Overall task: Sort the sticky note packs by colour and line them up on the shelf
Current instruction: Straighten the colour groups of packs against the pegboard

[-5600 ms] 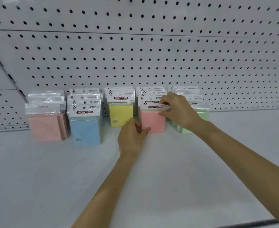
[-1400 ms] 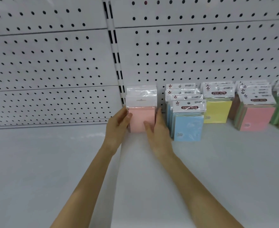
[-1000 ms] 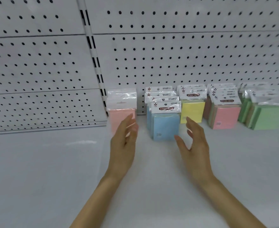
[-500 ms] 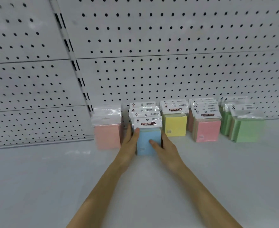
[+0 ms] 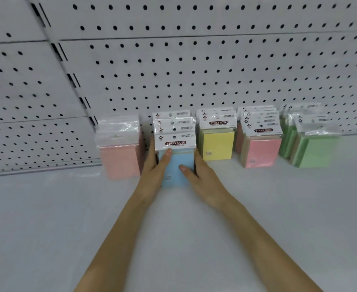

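Blue sticky-note packs (image 5: 178,165), plastic-wrapped w/ white header cards: row standing on white shelf (image 5: 173,239), 2nd from left, running back toward white perforated back panel (image 5: 194,70). Both hands grip this row: left hand (image 5: 154,171) on its left side, right hand (image 5: 203,178) on its right, both thumbs on front pack. Other rows, L to R: pale pink packs (image 5: 120,161), yellow packs (image 5: 217,144), pink packs (image 5: 262,152), green packs (image 5: 314,152).

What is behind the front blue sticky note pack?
Three more packs stand behind the front blue pack; only their white header cards show. Their note colour is covered by it, the left hand and the right hand.
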A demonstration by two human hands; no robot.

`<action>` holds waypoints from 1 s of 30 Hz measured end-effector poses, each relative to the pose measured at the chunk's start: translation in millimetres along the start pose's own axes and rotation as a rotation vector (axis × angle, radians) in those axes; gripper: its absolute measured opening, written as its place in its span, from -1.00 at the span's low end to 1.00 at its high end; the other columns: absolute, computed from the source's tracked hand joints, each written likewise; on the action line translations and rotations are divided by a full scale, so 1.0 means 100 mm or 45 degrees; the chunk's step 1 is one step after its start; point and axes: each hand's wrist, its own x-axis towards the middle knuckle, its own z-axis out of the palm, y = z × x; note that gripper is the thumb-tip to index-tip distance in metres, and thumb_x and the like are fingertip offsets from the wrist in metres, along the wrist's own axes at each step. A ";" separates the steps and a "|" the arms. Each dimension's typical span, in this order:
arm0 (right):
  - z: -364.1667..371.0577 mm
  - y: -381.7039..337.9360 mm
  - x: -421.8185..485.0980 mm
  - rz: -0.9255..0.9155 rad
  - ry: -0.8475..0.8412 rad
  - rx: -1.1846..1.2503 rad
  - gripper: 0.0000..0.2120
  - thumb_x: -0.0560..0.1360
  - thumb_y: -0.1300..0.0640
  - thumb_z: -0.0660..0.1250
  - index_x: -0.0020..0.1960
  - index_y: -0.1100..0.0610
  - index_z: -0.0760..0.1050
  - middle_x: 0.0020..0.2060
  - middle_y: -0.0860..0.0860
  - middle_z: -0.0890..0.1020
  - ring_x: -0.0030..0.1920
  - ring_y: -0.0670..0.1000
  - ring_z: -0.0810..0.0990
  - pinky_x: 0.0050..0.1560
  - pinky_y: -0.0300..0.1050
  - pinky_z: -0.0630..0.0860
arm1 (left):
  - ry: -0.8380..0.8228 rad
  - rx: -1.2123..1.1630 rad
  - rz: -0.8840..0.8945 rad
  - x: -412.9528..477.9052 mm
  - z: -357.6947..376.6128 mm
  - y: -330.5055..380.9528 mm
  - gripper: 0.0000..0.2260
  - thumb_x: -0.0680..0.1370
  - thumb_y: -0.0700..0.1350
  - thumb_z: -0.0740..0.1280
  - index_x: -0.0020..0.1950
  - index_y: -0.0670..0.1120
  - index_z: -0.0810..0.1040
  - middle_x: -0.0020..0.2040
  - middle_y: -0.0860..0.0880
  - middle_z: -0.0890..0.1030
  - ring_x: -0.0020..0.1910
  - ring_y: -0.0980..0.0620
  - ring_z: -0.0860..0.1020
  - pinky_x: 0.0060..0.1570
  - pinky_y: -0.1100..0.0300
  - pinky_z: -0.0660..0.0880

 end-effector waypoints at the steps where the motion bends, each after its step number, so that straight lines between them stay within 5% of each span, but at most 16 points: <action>1: -0.01 -0.01 0.02 0.026 -0.009 0.042 -0.38 0.56 0.10 0.27 0.53 0.05 0.06 0.42 -0.07 0.35 0.37 -0.10 0.36 0.37 -0.19 0.29 | 0.002 -0.001 0.012 0.01 0.01 0.01 -0.56 0.55 -0.04 0.26 0.43 0.00 0.33 0.28 0.05 0.56 0.22 0.07 0.56 0.13 0.15 0.54; 4: -0.07 0.01 0.07 0.111 -0.047 0.188 -0.38 0.50 0.10 0.35 0.48 0.06 0.17 0.33 -0.07 0.47 0.26 -0.15 0.49 0.26 -0.14 0.46 | -0.020 -0.003 0.027 0.02 0.00 0.01 -0.62 0.60 -0.11 0.23 0.43 -0.02 0.35 0.27 0.04 0.57 0.21 0.07 0.56 0.10 0.17 0.55; 8: -0.14 0.00 0.11 0.102 -0.107 0.281 -0.57 0.52 0.27 0.32 0.35 0.10 0.32 0.08 -0.11 0.58 -0.05 -0.31 0.59 -0.18 -0.42 0.49 | -0.054 -0.002 0.043 0.04 -0.04 0.01 -0.59 0.59 -0.08 0.28 0.43 -0.03 0.35 0.27 0.02 0.57 0.21 0.04 0.56 0.04 0.18 0.55; 14: -0.09 0.00 0.11 0.004 -0.059 0.021 -0.56 0.55 0.11 0.31 0.39 0.10 0.32 0.26 0.00 0.51 0.26 -0.07 0.49 0.26 -0.19 0.42 | -0.039 0.019 0.066 0.08 -0.04 0.00 -0.57 0.51 -0.01 0.31 0.37 0.04 0.38 0.28 0.02 0.56 0.24 0.03 0.55 0.13 0.06 0.53; 19: -0.06 -0.01 0.12 -0.048 0.063 -0.015 -0.55 0.55 0.11 0.31 0.40 0.11 0.31 0.29 -0.02 0.49 0.29 -0.08 0.45 0.31 -0.16 0.37 | -0.019 0.047 0.078 0.14 -0.02 0.00 -0.56 0.51 0.01 0.31 0.39 0.02 0.38 0.27 0.04 0.57 0.23 0.05 0.55 0.17 0.04 0.52; 23: -0.06 -0.01 0.12 -0.013 0.018 0.063 -0.51 0.55 0.14 0.29 0.45 0.10 0.26 0.30 -0.09 0.48 0.25 -0.17 0.45 0.22 -0.41 0.36 | 0.003 0.049 0.097 0.14 0.00 -0.01 -0.58 0.51 -0.03 0.30 0.37 0.03 0.39 0.26 0.03 0.57 0.23 0.04 0.55 0.20 0.02 0.52; 27: -0.06 -0.01 0.17 0.040 0.014 0.216 -0.37 0.47 0.16 0.41 0.46 0.06 0.22 0.31 -0.07 0.49 0.27 -0.16 0.48 0.27 -0.21 0.42 | 0.027 0.068 0.080 0.13 0.00 -0.02 -0.60 0.52 0.01 0.29 0.36 0.03 0.41 0.26 0.04 0.57 0.24 0.04 0.54 0.26 -0.05 0.47; 30: -0.05 -0.04 0.22 0.074 -0.026 0.266 -0.35 0.42 0.25 0.45 0.43 0.08 0.25 0.24 -0.08 0.53 0.17 -0.23 0.53 0.16 -0.27 0.47 | 0.050 0.051 0.033 0.13 0.02 -0.02 -0.64 0.54 0.04 0.31 0.33 0.05 0.43 0.24 0.05 0.58 0.23 0.06 0.55 0.27 -0.07 0.45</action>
